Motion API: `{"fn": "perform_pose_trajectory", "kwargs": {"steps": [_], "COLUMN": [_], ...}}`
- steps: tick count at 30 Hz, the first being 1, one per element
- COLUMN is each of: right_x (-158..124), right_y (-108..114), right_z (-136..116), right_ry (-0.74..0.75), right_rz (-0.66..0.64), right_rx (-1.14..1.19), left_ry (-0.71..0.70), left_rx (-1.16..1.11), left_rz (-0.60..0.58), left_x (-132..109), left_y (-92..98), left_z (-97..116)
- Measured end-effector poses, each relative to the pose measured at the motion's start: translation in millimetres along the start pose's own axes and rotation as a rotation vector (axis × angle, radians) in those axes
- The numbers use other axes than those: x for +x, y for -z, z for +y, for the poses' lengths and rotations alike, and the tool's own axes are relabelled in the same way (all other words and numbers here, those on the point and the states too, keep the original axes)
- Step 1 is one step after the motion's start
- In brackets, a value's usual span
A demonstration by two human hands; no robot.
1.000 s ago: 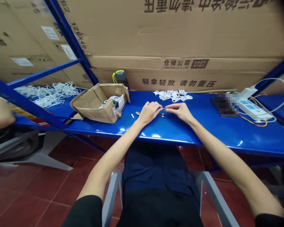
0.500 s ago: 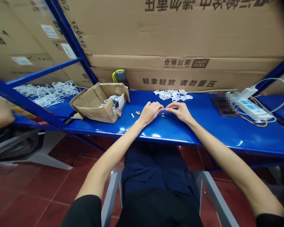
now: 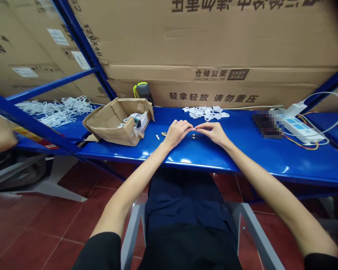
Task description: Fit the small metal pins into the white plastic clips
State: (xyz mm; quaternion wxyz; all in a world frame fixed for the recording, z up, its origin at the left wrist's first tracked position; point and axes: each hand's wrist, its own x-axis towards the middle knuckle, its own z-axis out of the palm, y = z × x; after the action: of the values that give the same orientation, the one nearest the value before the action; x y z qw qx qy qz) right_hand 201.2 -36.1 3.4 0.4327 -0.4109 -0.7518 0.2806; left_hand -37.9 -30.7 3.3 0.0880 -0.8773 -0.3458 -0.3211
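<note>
Left hand (image 3: pixel 177 134) and right hand (image 3: pixel 214 134) are closed, pinching a small part (image 3: pixel 193 129) between their fingertips above the desk (image 3: pixel 242 150).

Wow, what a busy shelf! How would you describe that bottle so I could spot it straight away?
Start at the long blue shelf and find the open cardboard box towards its left. Just behind the box, against the big brown cartons, stands a dark grey bottle, the only thing there with a bright yellow-green loop on top.
</note>
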Motion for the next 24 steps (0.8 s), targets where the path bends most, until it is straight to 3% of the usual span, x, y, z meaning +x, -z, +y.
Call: {"fn": "perform_pose_trajectory", "kwargs": {"steps": [5,13,24], "right_x": [1,2,4], "right_y": [2,2,1], "right_z": [-1,7,21], "right_ry": [-0.008,-0.010,0.026], "right_rz": [0.036,-0.028,-0.118], "right_rx": [-0.166,-0.374,-0.486], "left_ry": [0.028,0.017,0.089], "left_rx": [0.029,0.109,0.126], "left_rz": [-0.079,-0.217,-0.197], "left_x": [1,1,-1], "left_y": [-2.0,-6.9,-5.0], "left_z": [0,-5,-5]}}
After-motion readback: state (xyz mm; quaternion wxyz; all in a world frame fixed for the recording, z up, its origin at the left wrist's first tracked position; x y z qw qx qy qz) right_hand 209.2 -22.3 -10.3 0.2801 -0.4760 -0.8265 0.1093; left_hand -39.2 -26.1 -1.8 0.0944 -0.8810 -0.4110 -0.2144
